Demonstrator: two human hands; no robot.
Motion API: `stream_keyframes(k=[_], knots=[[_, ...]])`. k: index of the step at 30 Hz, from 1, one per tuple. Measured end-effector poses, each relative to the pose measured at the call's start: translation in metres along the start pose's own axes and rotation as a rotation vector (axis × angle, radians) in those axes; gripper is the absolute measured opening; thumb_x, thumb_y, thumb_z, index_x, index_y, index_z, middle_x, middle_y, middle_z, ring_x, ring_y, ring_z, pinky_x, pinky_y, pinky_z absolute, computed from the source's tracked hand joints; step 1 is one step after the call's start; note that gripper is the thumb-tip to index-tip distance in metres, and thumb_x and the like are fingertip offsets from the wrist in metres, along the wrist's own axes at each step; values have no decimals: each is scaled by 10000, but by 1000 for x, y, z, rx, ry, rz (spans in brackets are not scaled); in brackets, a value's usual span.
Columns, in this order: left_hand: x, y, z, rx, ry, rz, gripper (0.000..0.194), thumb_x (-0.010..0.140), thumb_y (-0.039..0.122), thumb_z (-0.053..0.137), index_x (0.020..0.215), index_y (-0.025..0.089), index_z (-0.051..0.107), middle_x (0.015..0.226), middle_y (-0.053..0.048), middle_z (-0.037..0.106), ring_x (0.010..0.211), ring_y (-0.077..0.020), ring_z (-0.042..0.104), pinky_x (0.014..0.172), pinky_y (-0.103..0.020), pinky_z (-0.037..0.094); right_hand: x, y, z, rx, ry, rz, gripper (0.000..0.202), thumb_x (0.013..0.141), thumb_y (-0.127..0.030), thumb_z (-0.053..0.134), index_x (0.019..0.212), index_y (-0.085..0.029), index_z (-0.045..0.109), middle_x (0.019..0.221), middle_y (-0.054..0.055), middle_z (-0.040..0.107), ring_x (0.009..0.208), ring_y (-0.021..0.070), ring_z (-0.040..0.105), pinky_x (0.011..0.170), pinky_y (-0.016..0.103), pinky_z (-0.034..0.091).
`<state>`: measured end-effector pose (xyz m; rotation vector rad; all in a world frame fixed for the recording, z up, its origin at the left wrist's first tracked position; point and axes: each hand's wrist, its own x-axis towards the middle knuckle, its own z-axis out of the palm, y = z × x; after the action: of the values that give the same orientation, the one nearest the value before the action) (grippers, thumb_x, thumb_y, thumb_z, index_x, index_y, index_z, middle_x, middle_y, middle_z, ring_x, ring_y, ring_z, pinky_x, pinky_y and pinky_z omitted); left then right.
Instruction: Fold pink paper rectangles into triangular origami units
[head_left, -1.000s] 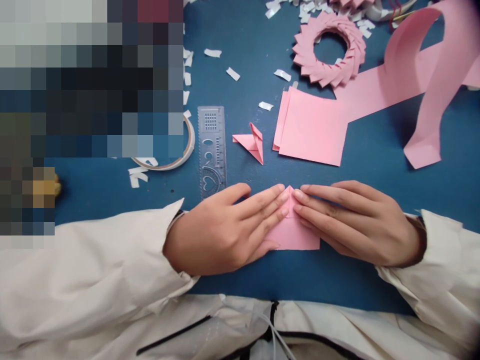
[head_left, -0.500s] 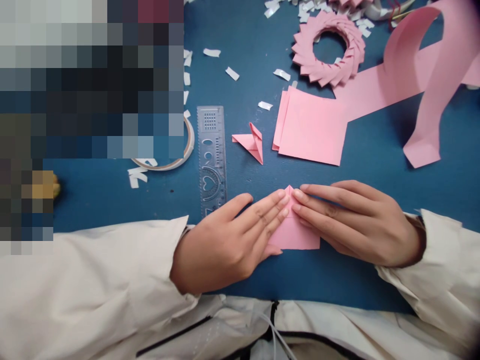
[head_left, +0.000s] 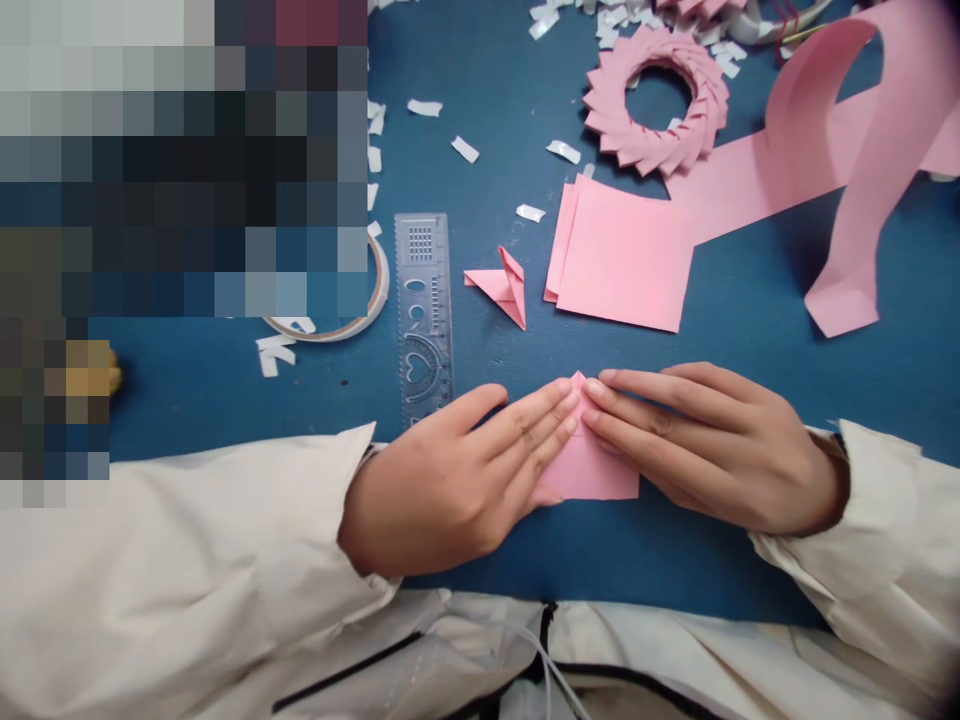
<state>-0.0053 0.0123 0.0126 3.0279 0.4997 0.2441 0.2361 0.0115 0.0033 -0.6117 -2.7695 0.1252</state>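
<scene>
A pink sheet of paper [head_left: 592, 475] lies on the blue table in front of me. Its top corners are folded inward to a point. My left hand [head_left: 457, 480] rests on its left side with fingers stretched out, fingertips pressing near the peak and the thumb by the lower left edge. From the other side my right hand [head_left: 712, 440] lays its straight fingers on the right fold, tips close to the left ones. Both hands cover much of the folds. Beyond them lie a small folded pink paper piece [head_left: 504, 285] and a stack of pink paper squares [head_left: 626, 255].
A clear plastic ruler [head_left: 424, 300] lies left of the folded piece, near a roll of tape [head_left: 379, 285]. A ring of interlocked pink folded papers [head_left: 600, 105] sits at the back. Curling pink paper strips [head_left: 855, 240] stretch along the right. White paper scraps [head_left: 465, 149] are scattered about.
Almost nothing differs. Both hands keep their place on the pink paper, and the view has shifted very slightly.
</scene>
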Motion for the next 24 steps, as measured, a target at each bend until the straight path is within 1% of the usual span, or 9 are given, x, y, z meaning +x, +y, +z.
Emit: stream_keyframes(k=[5,10,13,16,21,24], knots=[[1,-8,-2,-43,17,51,336,935,191,384,1194,10,498,1270,-163,481,1199,-265,465,829,-367,490,0,0,1,57,-7,66,269,866,-126,438,1105,-86,555,1144,91,599,1069,221,536,778,352,472],[2,-14,-1,-62,4,78,342,935,209,387,1192,14,501,1259,-167,490,1189,-268,475,820,-362,492,1,-1,0,74,12,121,253,837,-153,512,1080,-120,574,1104,57,624,1003,210,545,729,344,461],[2,-15,-1,-65,15,93,342,938,207,373,1189,13,504,1244,-173,504,1180,-267,484,809,-364,496,2,-2,0,63,30,136,273,807,-145,560,1077,-109,580,1071,62,638,1030,217,525,719,339,455],[2,-16,-1,-61,20,107,342,939,200,362,1187,12,505,1244,-177,505,1178,-269,485,797,-364,500,2,-2,1,52,28,140,271,811,-136,551,1078,-99,577,1063,71,640,1041,218,521,724,339,455],[2,-16,-2,-32,12,138,334,938,173,355,1173,-6,510,1218,-195,522,1161,-275,500,780,-360,510,1,-3,2,44,-5,147,315,827,-115,493,1140,-127,529,1127,67,612,1111,219,496,783,364,448],[3,-17,-3,-14,6,147,339,935,170,360,1177,-20,502,1213,-204,525,1151,-290,506,780,-365,511,1,-3,4,56,-29,159,329,816,-90,483,1141,-122,520,1179,73,581,1140,220,481,837,380,426]])
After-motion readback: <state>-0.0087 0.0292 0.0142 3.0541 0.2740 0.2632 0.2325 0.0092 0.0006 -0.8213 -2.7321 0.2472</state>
